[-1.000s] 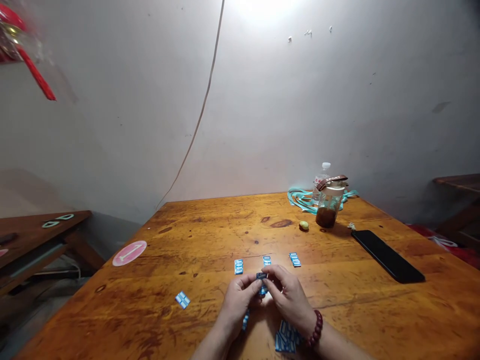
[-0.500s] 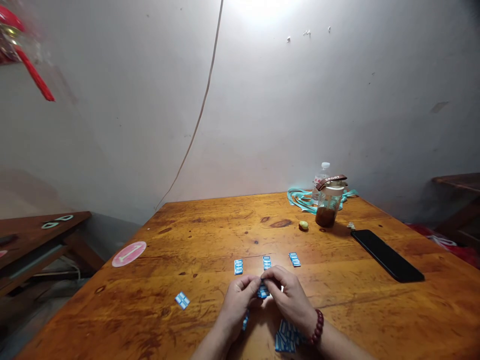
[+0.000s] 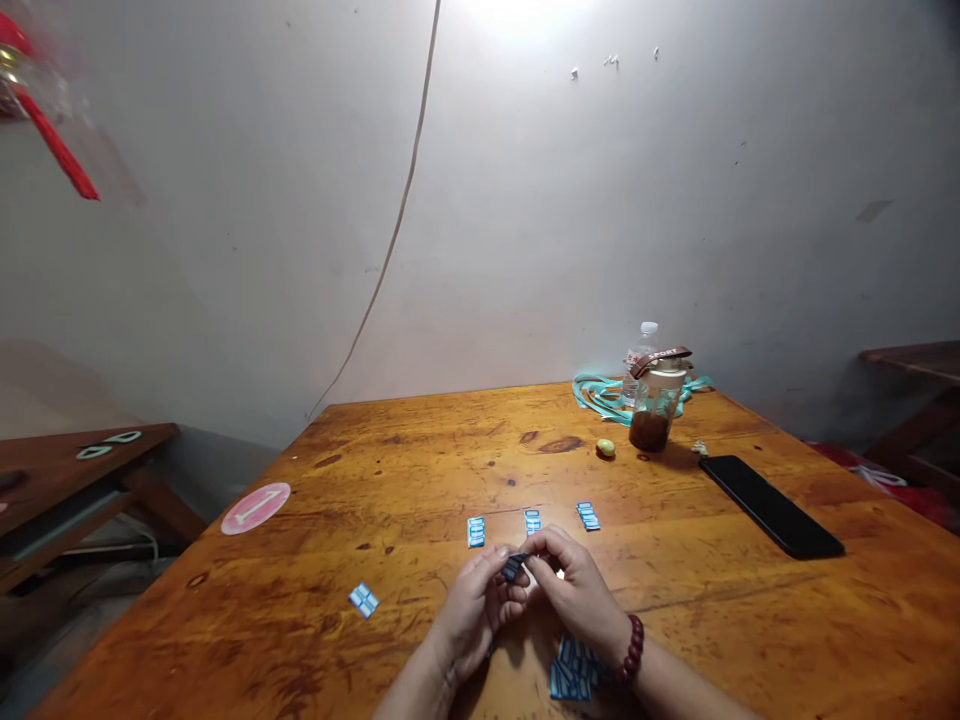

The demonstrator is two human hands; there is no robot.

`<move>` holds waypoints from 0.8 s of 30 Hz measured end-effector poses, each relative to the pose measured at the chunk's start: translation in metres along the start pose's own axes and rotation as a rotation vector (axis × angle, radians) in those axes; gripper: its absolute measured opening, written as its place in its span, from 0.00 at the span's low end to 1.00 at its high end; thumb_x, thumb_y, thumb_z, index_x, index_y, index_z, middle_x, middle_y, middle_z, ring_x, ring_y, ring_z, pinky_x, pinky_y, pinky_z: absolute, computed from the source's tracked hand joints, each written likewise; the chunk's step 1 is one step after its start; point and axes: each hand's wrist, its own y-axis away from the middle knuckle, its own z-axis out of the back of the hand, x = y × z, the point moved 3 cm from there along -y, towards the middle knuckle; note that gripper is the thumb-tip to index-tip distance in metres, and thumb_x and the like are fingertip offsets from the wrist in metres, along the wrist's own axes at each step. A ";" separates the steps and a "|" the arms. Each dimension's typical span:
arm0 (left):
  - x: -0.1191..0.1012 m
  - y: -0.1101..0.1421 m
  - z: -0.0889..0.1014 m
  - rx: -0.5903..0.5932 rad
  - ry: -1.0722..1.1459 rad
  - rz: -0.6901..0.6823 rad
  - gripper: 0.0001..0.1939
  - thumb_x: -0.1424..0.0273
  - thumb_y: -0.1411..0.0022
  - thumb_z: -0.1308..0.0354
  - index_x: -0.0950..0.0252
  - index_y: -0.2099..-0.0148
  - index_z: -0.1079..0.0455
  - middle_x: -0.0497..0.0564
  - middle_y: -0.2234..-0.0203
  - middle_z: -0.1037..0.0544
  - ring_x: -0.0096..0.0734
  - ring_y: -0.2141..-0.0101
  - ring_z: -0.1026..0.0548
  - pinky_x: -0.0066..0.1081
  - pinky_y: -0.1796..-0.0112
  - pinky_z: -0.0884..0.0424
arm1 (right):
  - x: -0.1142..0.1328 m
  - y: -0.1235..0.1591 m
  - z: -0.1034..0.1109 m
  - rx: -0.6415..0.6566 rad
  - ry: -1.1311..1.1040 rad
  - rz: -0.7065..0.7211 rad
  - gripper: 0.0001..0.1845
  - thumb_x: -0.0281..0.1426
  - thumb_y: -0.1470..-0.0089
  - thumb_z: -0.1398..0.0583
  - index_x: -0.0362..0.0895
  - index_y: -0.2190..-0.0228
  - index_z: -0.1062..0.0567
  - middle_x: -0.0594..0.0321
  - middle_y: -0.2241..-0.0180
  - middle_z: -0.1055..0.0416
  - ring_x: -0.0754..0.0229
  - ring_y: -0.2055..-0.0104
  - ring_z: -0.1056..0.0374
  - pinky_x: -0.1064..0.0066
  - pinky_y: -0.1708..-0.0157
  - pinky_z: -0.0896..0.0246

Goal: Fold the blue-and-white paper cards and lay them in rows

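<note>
Fingers (image 3: 544, 545) of both hands, small dark blue card (image 3: 514, 568) held between them

Three cards (image 3: 532, 521) lie just beyond my hands (image 3: 577, 590); a pile of cards (image 3: 574, 668) sits nearer me, under my right hand; a phone (image 3: 771, 506) lies well off to the right.

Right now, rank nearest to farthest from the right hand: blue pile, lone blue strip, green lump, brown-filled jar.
From the right hand:
1. Blue pile, just below
2. Blue strip, ahead
3. Green lump, farther ahead
4. Brown-filled jar, farthest, ahead right
</note>
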 end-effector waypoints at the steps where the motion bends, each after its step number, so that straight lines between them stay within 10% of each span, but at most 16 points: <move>1: 0.000 0.000 0.000 -0.007 -0.005 0.005 0.10 0.65 0.45 0.48 0.67 0.64 0.36 0.48 0.77 0.30 0.18 0.79 0.31 0.18 0.79 0.38 | 0.001 0.001 0.000 0.007 0.022 0.011 0.08 0.25 0.50 0.48 0.44 0.73 0.30 0.65 0.74 0.36 0.65 0.71 0.39 0.74 0.71 0.45; 24: -0.011 0.003 -0.004 -0.076 -0.786 -0.524 0.13 0.71 0.48 0.46 0.66 0.57 0.33 0.53 0.67 0.27 0.33 0.66 0.31 0.28 0.64 0.36 | -0.031 -0.002 -0.007 0.039 -0.675 -0.474 0.11 0.35 0.58 0.40 0.41 0.74 0.33 0.71 0.82 0.39 0.74 0.84 0.47 0.80 0.83 0.52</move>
